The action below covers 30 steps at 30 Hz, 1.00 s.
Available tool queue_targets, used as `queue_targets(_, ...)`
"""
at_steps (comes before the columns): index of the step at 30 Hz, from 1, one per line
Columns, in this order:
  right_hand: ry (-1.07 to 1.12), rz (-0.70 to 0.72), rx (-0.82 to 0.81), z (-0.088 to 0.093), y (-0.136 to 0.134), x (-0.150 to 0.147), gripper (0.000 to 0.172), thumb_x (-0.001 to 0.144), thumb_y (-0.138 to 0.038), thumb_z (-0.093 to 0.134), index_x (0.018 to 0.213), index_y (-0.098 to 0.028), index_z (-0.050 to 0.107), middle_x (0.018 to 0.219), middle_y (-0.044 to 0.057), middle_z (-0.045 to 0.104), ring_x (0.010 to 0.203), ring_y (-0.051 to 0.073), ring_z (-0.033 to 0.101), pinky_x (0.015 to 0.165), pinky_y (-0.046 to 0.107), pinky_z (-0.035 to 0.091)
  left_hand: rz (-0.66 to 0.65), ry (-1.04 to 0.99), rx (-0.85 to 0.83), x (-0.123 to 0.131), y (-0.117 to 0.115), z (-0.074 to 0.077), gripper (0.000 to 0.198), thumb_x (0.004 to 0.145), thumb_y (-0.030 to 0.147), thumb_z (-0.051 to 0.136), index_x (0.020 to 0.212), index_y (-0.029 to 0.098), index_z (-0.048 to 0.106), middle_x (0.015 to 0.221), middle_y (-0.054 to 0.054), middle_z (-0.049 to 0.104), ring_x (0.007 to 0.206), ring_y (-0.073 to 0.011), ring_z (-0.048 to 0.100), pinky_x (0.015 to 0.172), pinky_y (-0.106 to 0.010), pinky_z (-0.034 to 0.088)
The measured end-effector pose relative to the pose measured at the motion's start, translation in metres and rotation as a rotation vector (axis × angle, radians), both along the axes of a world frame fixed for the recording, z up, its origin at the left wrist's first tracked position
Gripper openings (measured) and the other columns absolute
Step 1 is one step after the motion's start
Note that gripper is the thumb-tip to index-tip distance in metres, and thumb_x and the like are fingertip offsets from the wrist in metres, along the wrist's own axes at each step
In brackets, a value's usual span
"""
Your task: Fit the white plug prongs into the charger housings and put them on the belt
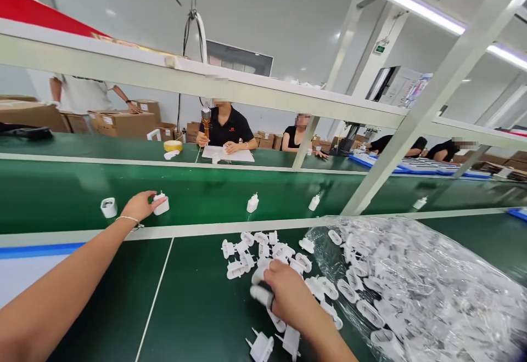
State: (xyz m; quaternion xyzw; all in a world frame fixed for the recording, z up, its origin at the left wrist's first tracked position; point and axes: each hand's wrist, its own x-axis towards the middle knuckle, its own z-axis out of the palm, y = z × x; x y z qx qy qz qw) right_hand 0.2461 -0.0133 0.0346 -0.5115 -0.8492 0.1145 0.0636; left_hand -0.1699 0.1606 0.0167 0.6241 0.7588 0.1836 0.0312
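Observation:
My left hand (139,207) reaches onto the green conveyor belt (197,194), its fingertips gripping a white plastic plug housing (161,205) that stands on the belt. A white cylindrical part (108,207) sits just left of that hand. Further right, white plug housings (252,203) stand spaced along the belt. My right hand (289,296) is low over the green bench, closed on a white plastic part (261,295), partly hidden by my fingers. Loose white plug parts (257,252) lie heaped beside it, next to a clear plastic bag (415,290) full of similar parts.
A pale metal frame rail (197,74) crosses above the belt. Beyond it, several co-workers sit at a far green bench with paper, a yellow tape roll (173,146) and blue trays (411,165). Cardboard boxes (122,123) stand behind them.

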Motion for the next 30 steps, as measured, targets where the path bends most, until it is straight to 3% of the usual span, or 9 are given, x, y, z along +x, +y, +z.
queue_targets(3, 0.105, 0.263, -0.136, -0.005, -0.021, 0.013, 0.016, 0.075, -0.025, 0.07, 0.091, -0.027, 0.067, 0.095, 0.003, 0.063, 0.086, 0.02, 0.058, 0.073, 0.025, 0.043, 0.089, 0.046, 0.03, -0.015, -0.003, 0.008, 0.05, 0.095, 0.037, 0.027, 0.122, 0.005, 0.054, 0.121, -0.02, 0.059, 0.113, -0.0356, 0.052, 0.091, -0.042, 0.044)
queue_targets(6, 0.108, 0.239, -0.119, -0.027, -0.026, 0.021, 0.012, 0.069, -0.031, 0.074, 0.072, -0.025, 0.064, 0.076, 0.002, 0.061, 0.068, 0.019, 0.056, 0.059, 0.024, 0.04, 0.165, 0.085, -0.018, -0.034, -0.012, 0.014, 0.048, 0.09, 0.032, 0.033, 0.126, 0.007, 0.051, 0.132, -0.018, 0.051, 0.124, -0.0448, 0.038, 0.094, -0.054, 0.04)
queue_targets(11, 0.192, 0.297, -0.084, -0.04, -0.016, -0.001, 0.015, 0.067, -0.026, 0.07, 0.061, -0.022, 0.057, 0.071, 0.002, 0.057, 0.066, 0.018, 0.056, 0.06, 0.024, 0.042, -0.015, 0.087, -0.196, -0.049, -0.027, 0.019, 0.032, 0.062, 0.021, 0.061, 0.093, 0.014, 0.068, 0.123, -0.012, 0.059, 0.11, -0.0322, 0.057, 0.094, -0.034, 0.045)
queue_targets(14, 0.391, 0.218, -0.095, -0.029, -0.014, -0.017, 0.012, 0.072, -0.027, 0.066, 0.069, -0.02, 0.057, 0.087, 0.005, 0.061, 0.085, 0.021, 0.061, 0.075, 0.027, 0.046, -0.101, 0.104, -0.229, -0.039, -0.031, 0.029, 0.032, 0.059, 0.025, 0.065, 0.088, 0.012, 0.068, 0.108, -0.018, 0.063, 0.099, -0.0361, 0.062, 0.088, -0.038, 0.048)
queue_targets(19, 0.867, 0.101, -0.388, -0.019, -0.005, -0.026, 0.035, 0.073, -0.043, 0.072, 0.066, -0.02, 0.048, 0.074, 0.001, 0.058, 0.069, 0.017, 0.059, 0.067, 0.029, 0.049, -0.32, 0.073, -0.215, 0.026, -0.058, 0.044, 0.037, 0.071, 0.043, 0.061, 0.094, 0.015, 0.066, 0.096, -0.014, 0.064, 0.096, -0.0336, 0.061, 0.084, -0.037, 0.046)
queue_targets(22, 1.057, -0.03, -0.489, -0.021, 0.0, -0.027, 0.04, 0.075, -0.051, 0.071, 0.07, -0.02, 0.046, 0.071, 0.0, 0.055, 0.067, 0.017, 0.058, 0.065, 0.03, 0.05, -0.532, -0.018, -0.224, 0.089, -0.104, 0.039, 0.031, 0.074, 0.045, 0.063, 0.094, 0.021, 0.066, 0.096, -0.004, 0.065, 0.093, -0.0235, 0.061, 0.081, -0.026, 0.045)
queue_targets(25, 1.11, -0.096, -0.501, -0.024, 0.001, -0.03, 0.041, 0.073, -0.053, 0.073, 0.082, -0.021, 0.049, 0.074, -0.001, 0.056, 0.068, 0.017, 0.059, 0.07, 0.032, 0.051, -0.79, -0.231, -0.25, 0.143, -0.153, 0.025, 0.019, 0.074, 0.031, 0.063, 0.092, 0.023, 0.064, 0.095, -0.002, 0.063, 0.089, -0.0201, 0.059, 0.075, -0.024, 0.043)
queue_targets(27, 1.108, -0.107, -0.48, -0.028, -0.001, -0.034, 0.042, 0.073, -0.054, 0.073, 0.09, -0.021, 0.052, 0.079, 0.001, 0.059, 0.073, 0.019, 0.061, 0.075, 0.035, 0.052, -0.815, -0.301, -0.273, 0.165, -0.175, 0.014, 0.018, 0.073, 0.022, 0.061, 0.091, 0.023, 0.062, 0.091, -0.002, 0.06, 0.081, -0.0178, 0.057, 0.07, -0.023, 0.041)
queue_targets(30, 1.075, -0.118, -0.424, -0.034, -0.004, -0.04, 0.039, 0.077, -0.054, 0.067, 0.093, -0.02, 0.055, 0.084, 0.004, 0.061, 0.075, 0.019, 0.061, 0.078, 0.037, 0.052, -0.764, -0.391, -0.308, 0.176, -0.184, -0.002, 0.019, 0.073, 0.018, 0.058, 0.092, 0.021, 0.059, 0.087, -0.001, 0.057, 0.07, -0.0144, 0.051, 0.062, -0.022, 0.038)
